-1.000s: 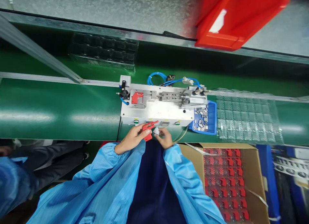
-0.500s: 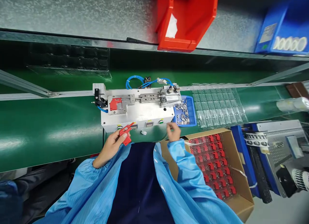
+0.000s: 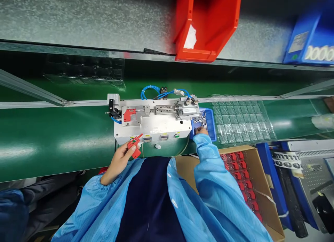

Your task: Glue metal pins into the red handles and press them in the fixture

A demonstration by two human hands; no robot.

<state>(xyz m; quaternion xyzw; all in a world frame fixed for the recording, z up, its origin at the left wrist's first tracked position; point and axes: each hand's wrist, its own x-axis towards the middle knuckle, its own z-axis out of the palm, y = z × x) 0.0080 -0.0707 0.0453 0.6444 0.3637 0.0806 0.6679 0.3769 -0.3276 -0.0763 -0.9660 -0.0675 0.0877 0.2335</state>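
Observation:
My left hand (image 3: 120, 160) is closed around a red plastic part (image 3: 135, 147), held just in front of the silver fixture box (image 3: 153, 125). Another red part (image 3: 129, 115) is seated in the fixture's top left nest. My right hand (image 3: 201, 131) reaches into the blue tray (image 3: 212, 125) of small metal pins at the fixture's right end; only the knuckles show past the blue sleeve, so its fingers are hidden. A small white piece (image 3: 157, 146) lies on the green belt (image 3: 57, 144) between my hands.
A cardboard box (image 3: 263, 186) with rows of red parts stands at my lower right. A clear blister tray (image 3: 242, 122) lies on the belt right of the blue tray. A red bin (image 3: 206, 26) and a blue bin (image 3: 310, 36) hang above. Another person's dark sleeve (image 3: 15, 203) is at lower left.
My right hand let go of the small white piece, which now lies on the belt, and moved right and up into the blue pin tray. My left hand kept the red part.

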